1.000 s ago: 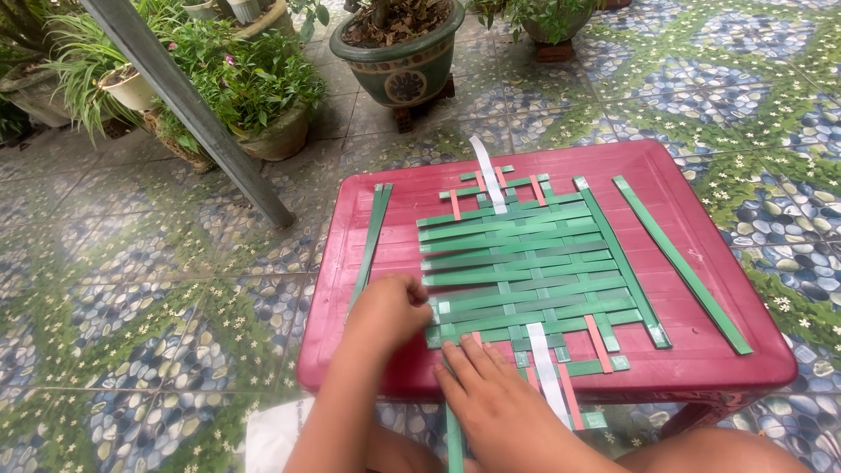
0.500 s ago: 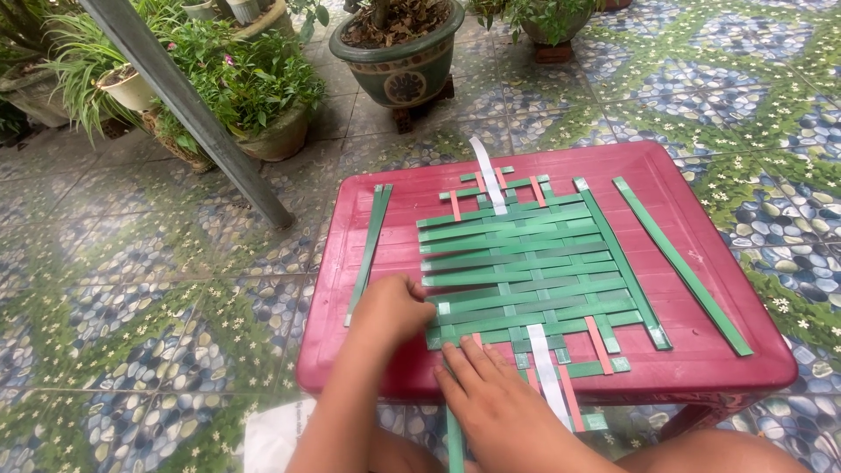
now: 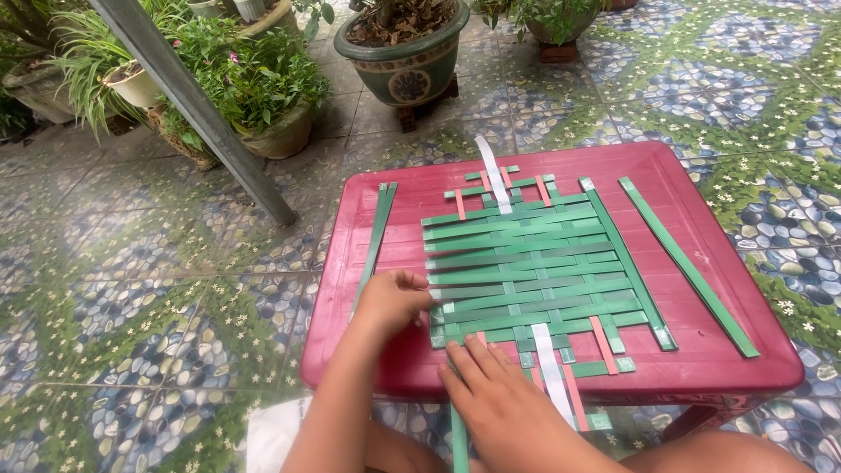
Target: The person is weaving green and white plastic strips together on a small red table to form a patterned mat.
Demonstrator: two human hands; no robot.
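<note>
Green woven mat (image 3: 543, 271) lies under flat right fingers (image 3: 473, 359); left fingers (image 3: 419, 282) pinch its edge.

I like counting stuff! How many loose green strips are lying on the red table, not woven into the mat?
2. One loose green strip lies along the red table's left edge, beside the left hand. The other loose green strip lies slanted near the right edge.
</note>
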